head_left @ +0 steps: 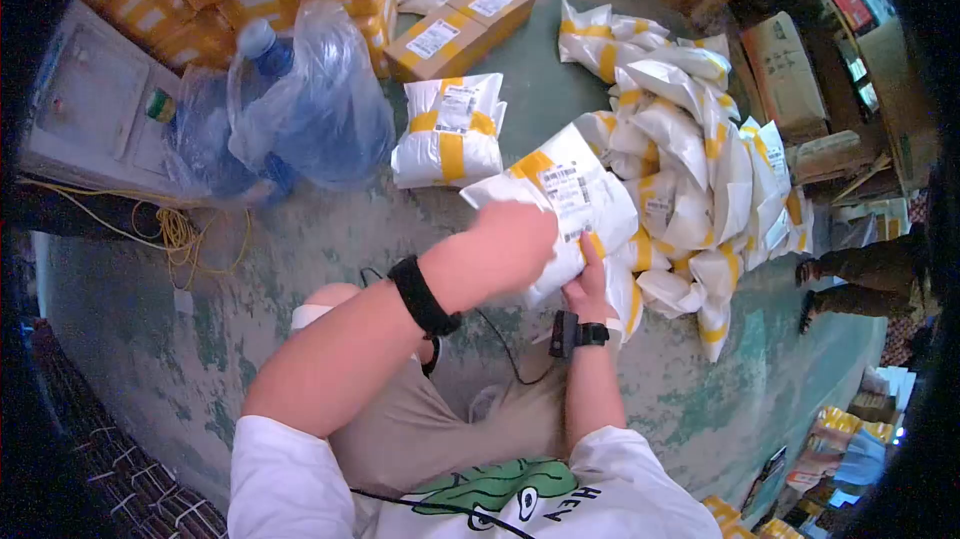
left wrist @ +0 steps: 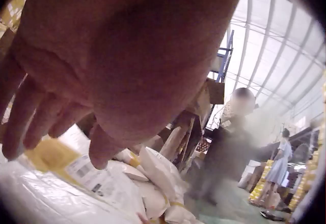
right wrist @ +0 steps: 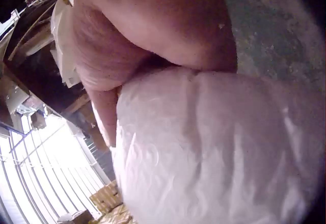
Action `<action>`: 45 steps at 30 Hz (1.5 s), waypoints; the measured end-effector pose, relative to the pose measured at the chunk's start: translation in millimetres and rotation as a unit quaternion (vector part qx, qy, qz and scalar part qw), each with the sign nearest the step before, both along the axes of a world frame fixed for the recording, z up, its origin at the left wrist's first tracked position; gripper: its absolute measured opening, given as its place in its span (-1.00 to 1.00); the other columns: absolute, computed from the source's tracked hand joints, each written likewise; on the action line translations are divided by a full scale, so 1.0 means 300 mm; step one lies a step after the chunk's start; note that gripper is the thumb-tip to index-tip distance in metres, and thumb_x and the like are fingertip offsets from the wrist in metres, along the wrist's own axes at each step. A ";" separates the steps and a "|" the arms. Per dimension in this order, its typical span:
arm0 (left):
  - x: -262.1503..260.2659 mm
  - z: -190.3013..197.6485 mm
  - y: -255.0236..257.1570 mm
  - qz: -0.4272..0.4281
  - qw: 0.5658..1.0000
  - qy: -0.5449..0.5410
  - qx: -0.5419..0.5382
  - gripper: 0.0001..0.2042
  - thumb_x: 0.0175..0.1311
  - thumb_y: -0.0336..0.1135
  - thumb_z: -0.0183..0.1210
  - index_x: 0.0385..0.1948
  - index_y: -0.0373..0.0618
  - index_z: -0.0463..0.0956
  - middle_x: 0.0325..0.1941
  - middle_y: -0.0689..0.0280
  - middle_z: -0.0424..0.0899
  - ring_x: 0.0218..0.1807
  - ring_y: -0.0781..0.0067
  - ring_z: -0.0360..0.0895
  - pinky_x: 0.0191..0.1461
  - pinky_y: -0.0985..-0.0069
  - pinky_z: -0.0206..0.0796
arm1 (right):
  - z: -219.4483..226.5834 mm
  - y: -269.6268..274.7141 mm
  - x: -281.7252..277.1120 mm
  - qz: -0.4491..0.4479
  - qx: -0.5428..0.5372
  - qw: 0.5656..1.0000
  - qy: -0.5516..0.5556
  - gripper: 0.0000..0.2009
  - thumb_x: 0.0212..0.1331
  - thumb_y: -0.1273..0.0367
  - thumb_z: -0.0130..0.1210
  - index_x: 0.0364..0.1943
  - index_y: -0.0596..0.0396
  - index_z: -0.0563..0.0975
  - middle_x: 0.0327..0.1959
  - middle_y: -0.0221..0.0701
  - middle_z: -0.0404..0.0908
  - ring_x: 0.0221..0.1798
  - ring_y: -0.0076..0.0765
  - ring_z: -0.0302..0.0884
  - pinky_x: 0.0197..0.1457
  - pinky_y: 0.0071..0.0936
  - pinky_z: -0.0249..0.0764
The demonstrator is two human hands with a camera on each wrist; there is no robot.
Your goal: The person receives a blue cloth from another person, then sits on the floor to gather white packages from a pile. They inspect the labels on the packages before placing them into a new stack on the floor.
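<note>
We log one white poly-mailer parcel [head_left: 570, 204] with yellow tape, raised above the floor between both hands so its shipping label faces up: right hand [head_left: 590, 284] curls under its lower edge, left hand [head_left: 515, 239] lies on top, fingers apparently extended. Nearby: one separate taped parcel [head_left: 448, 129], two labelled cartons [head_left: 460, 24], two water bottles [head_left: 290, 104], one parcel heap [head_left: 690, 159], uncounted.

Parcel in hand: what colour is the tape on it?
Yellow tape on the white parcel, held in both hands; clearest in the head view.
</note>
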State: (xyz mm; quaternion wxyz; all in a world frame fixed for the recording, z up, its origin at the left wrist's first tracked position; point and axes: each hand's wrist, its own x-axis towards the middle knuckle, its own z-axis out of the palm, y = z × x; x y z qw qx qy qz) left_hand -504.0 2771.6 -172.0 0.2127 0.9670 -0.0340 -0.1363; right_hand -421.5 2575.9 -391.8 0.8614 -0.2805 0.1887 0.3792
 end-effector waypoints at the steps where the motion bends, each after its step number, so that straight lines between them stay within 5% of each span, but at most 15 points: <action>1: -0.012 0.009 -0.018 -0.001 1.000 0.001 -0.003 -0.68 0.21 -0.15 0.20 -0.21 -0.25 0.51 -0.37 0.05 0.67 -0.31 -0.02 0.65 -0.24 0.14 0.50 | -0.002 0.008 -0.005 -0.007 -0.023 1.000 -0.002 -0.56 0.28 0.27 0.12 0.21 0.09 0.37 0.15 -0.25 0.52 0.17 -0.09 0.49 0.28 -0.09 0.39; 3: -0.035 0.015 -0.061 -0.139 0.987 0.076 0.018 -0.67 0.18 -0.20 0.20 -0.13 -0.25 0.51 -0.40 0.07 0.68 -0.34 0.02 0.67 -0.24 0.19 0.52 | -0.033 0.013 -0.025 -0.013 -0.080 0.997 -0.012 -0.58 0.27 0.28 0.14 0.17 0.08 0.40 0.09 -0.27 0.55 0.12 -0.13 0.52 0.20 -0.12 0.46; 5: -0.061 -0.013 -0.128 -0.132 0.989 0.068 0.019 -0.68 0.14 -0.24 0.20 -0.15 -0.27 0.54 -0.42 0.08 0.68 -0.35 0.04 0.68 -0.26 0.19 0.52 | -0.157 -0.004 -0.054 0.018 0.004 0.995 0.103 -0.61 0.27 0.27 0.14 0.14 0.08 0.42 0.08 -0.29 0.56 0.10 -0.13 0.53 0.13 -0.14 0.51; 7: -0.074 -0.019 -0.158 -0.125 0.990 0.062 0.019 -0.69 0.10 -0.28 0.21 -0.16 -0.28 0.57 -0.43 0.09 0.69 -0.36 0.07 0.68 -0.27 0.20 0.53 | -0.248 -0.006 -0.072 0.055 -0.027 0.991 0.121 -0.61 0.25 0.27 0.18 0.12 0.07 0.43 0.04 -0.32 0.57 0.09 -0.19 0.54 0.07 -0.15 0.55; 10: -0.095 0.034 -0.171 -0.116 0.992 -0.016 0.038 -0.65 -0.03 -0.40 0.22 -0.24 -0.55 0.58 -0.45 0.05 0.69 -0.43 0.19 0.69 -0.39 0.26 0.53 | -0.312 -0.044 -0.193 0.064 -0.038 0.989 0.128 -0.61 0.25 0.26 0.17 0.12 0.06 0.43 0.04 -0.32 0.57 0.08 -0.20 0.54 0.07 -0.17 0.54; 14: -0.078 0.019 -0.152 -0.118 0.990 0.051 0.057 -0.66 -0.03 -0.43 0.22 -0.23 -0.55 0.58 -0.40 0.03 0.70 -0.41 0.21 0.70 -0.39 0.30 0.54 | -0.386 0.190 -0.236 0.069 -0.041 0.988 0.131 -0.61 0.26 0.26 0.17 0.13 0.04 0.43 0.04 -0.33 0.57 0.07 -0.23 0.54 0.08 -0.20 0.53; 19: -0.107 -0.143 -0.154 -0.104 0.983 0.067 0.138 -0.82 0.01 -0.41 0.21 -0.35 -0.23 0.67 -0.34 0.10 0.72 -0.30 0.17 0.71 -0.31 0.25 0.56 | -0.433 0.349 -0.296 0.076 -0.045 0.988 0.125 -0.61 0.26 0.25 0.16 0.13 0.03 0.43 0.03 -0.33 0.57 0.06 -0.26 0.54 0.08 -0.23 0.52; 22: -0.086 -0.098 -0.130 -0.131 0.982 0.105 0.088 -0.83 0.01 -0.39 0.21 -0.35 -0.21 0.66 -0.33 0.13 0.72 -0.29 0.15 0.71 -0.27 0.25 0.56 | -0.447 0.366 -0.355 0.082 -0.046 0.989 0.116 -0.61 0.27 0.25 0.16 0.13 0.01 0.43 0.03 -0.34 0.56 0.05 -0.28 0.54 0.08 -0.26 0.51; 24: -0.138 -0.299 -0.182 -0.118 0.978 0.112 0.130 -0.83 0.01 -0.39 0.21 -0.36 -0.20 0.66 -0.34 0.14 0.72 -0.28 0.15 0.71 -0.26 0.23 0.56 | -0.486 0.384 -0.400 0.078 -0.048 0.989 0.120 -0.61 0.27 0.25 0.16 0.13 0.01 0.42 0.03 -0.34 0.56 0.04 -0.29 0.54 0.08 -0.27 0.50; 26: -0.152 -0.314 -0.188 -0.108 0.972 0.116 0.175 -0.83 0.02 -0.39 0.21 -0.36 -0.19 0.66 -0.34 0.16 0.72 -0.28 0.14 0.71 -0.25 0.22 0.56 | -0.505 0.375 -0.416 0.071 -0.048 0.989 0.122 -0.62 0.27 0.25 0.16 0.14 0.00 0.42 0.03 -0.34 0.56 0.04 -0.30 0.54 0.08 -0.28 0.50; 29: -0.124 -0.079 -0.173 -0.089 0.984 0.100 0.120 -0.84 0.03 -0.39 0.19 -0.36 -0.19 0.66 -0.33 0.13 0.72 -0.28 0.13 0.71 -0.22 0.20 0.55 | -0.533 0.409 -0.424 0.072 -0.055 0.988 0.123 -0.62 0.27 0.24 0.15 0.14 -0.01 0.42 0.03 -0.35 0.56 0.03 -0.32 0.54 0.08 -0.30 0.49; 34: -0.103 -0.053 -0.191 -0.102 0.981 0.132 0.099 -0.81 0.07 -0.39 0.16 -0.31 -0.12 0.72 -0.25 0.18 0.75 -0.19 0.16 0.71 -0.14 0.06 0.54 | -0.526 0.505 -0.407 0.105 -0.042 0.985 0.127 -0.59 0.26 0.27 0.18 0.17 -0.06 0.40 0.07 -0.38 0.52 0.08 -0.37 0.49 0.08 -0.33 0.49; 37: -0.100 -0.045 -0.178 -0.101 0.979 0.127 0.121 -0.81 0.07 -0.40 0.16 -0.31 -0.13 0.72 -0.23 0.17 0.74 -0.20 0.16 0.71 -0.14 0.06 0.54 | -0.526 0.537 -0.382 0.173 -0.172 0.965 0.099 -0.55 0.24 0.23 0.20 0.17 -0.03 0.39 0.08 -0.41 0.52 0.09 -0.37 0.49 0.08 -0.34 0.50; 41: -0.089 -0.043 -0.158 -0.093 0.983 0.113 0.107 -0.85 0.09 -0.37 0.15 -0.36 -0.17 0.64 -0.34 0.13 0.72 -0.30 0.12 0.70 -0.10 0.15 0.49 | -0.522 0.540 -0.337 0.277 -0.192 0.925 -0.178 -0.62 0.18 0.17 0.23 0.00 0.04 0.47 -0.09 -0.34 0.56 -0.04 -0.31 0.54 -0.04 -0.29 0.52; 45: -0.107 -0.142 -0.146 -0.115 0.981 0.123 0.092 -0.84 0.10 -0.40 0.13 -0.31 -0.21 0.60 -0.40 0.11 0.69 -0.29 0.08 0.66 -0.16 0.19 0.51 | -0.549 0.409 -0.279 0.332 -0.232 0.815 -0.415 -0.64 0.13 0.12 0.25 -0.17 0.10 0.55 -0.25 -0.26 0.61 -0.18 -0.25 0.60 -0.15 -0.24 0.54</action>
